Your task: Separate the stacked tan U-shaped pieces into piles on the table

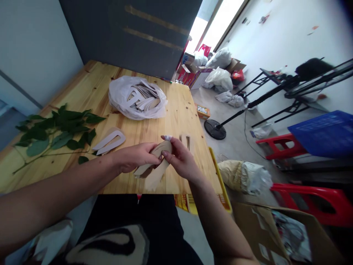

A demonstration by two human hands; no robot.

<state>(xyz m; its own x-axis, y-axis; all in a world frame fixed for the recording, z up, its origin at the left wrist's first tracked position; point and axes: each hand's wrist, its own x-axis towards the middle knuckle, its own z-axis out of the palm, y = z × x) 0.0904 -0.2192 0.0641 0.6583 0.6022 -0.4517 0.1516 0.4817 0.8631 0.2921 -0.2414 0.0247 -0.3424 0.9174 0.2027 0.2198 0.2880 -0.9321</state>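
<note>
The left hand and right hand pinch a tan card cutout between them, just over the near edge of the wooden worktop. A second card piece lies just past the right hand, at 12 o'clock. At 9 o'clock from the hands, a looped card shape lies flat, touching a leafy green branch. At 11 o'clock, a white plastic bag holds a pile of card pieces. At 4 o'clock, off the worktop, an open cardboard box sits below a yellow crate.
</note>
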